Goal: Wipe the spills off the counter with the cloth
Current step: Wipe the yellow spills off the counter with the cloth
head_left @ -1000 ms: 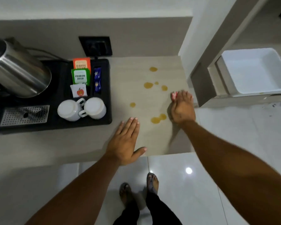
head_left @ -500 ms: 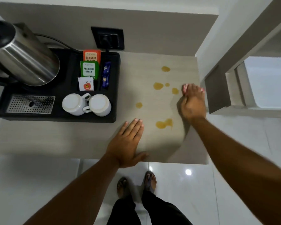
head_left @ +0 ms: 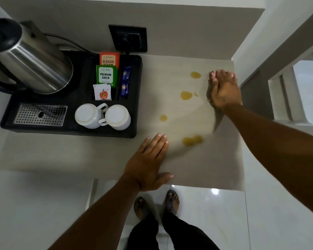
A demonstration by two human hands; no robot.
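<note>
My left hand (head_left: 148, 159) lies flat and empty at the near edge of the counter (head_left: 215, 168), just beside the closest amber spill (head_left: 192, 140). Farther back, more spills (head_left: 186, 95) dot the surface, and my right hand (head_left: 223, 89) presses down on the cloth (head_left: 213, 75), only pink bits showing past my fingers.

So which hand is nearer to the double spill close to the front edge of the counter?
The left hand. It lies flat on the counter just left of the double spill, almost touching it. The right hand is farther back, near the right edge.
</note>
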